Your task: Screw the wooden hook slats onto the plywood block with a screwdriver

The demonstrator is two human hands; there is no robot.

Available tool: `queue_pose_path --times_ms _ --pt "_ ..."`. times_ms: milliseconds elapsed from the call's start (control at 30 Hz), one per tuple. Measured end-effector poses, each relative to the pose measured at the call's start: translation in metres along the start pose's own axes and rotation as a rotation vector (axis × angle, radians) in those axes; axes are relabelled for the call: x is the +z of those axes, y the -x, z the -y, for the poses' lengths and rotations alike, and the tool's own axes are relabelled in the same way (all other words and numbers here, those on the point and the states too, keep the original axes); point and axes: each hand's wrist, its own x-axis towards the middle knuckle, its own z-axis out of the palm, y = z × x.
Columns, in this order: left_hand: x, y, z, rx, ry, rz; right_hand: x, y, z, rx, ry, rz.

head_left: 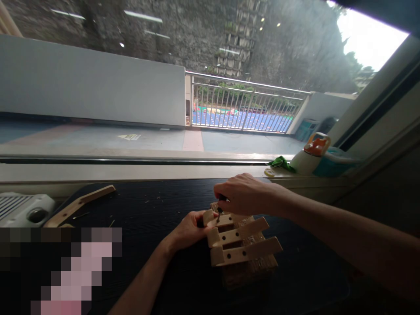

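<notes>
My right hand (244, 194) is closed around the dark handle of what looks like a screwdriver (219, 214). Its thin shaft points down at the farthest of several pale wooden pieces (260, 247). These pieces have dark round holes and lie side by side across a light brown block (259, 265), their right ends sticking out past it. From the left, my left hand (188, 229) grips the near end of the farthest wooden piece, fingertips close to the tool's tip. Whether the tip sits in a hole or on a screw is too small to tell.
On the dark table (147, 245), a bent wooden piece (82, 202) lies at the left, near a white vented appliance (22, 208). A white bottle with an orange top (308, 158) and a green cloth (281, 163) stand on the window sill (131, 172). Pixelation covers the lower left.
</notes>
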Motion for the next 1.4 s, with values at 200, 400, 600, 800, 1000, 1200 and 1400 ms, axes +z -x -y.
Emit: queue_pose_path --times_ms 200,400,600,800,1000,1200,1400 --pt "0.001 0.001 -0.007 0.032 -0.010 0.029 0.004 0.000 0.007 -0.109 -0.018 0.055" --pt "-0.001 0.001 -0.002 -0.004 -0.019 0.029 0.024 -0.005 -0.008 0.115 -0.136 -0.026" --pt "-0.002 0.001 -0.002 -0.004 -0.035 0.027 0.030 0.009 -0.028 0.260 -0.261 -0.116" --pt "-0.002 0.000 0.000 -0.024 -0.066 0.012 0.035 0.029 -0.035 0.288 -0.295 -0.170" --pt "-0.003 -0.001 -0.001 -0.050 -0.089 0.002 0.042 0.033 -0.036 0.235 -0.318 -0.185" --pt "-0.003 -0.001 0.002 -0.042 -0.077 0.003 0.045 0.032 -0.035 0.186 -0.326 -0.169" --pt "-0.002 -0.002 0.000 -0.057 -0.095 0.000 0.041 0.031 -0.031 0.087 -0.209 -0.110"
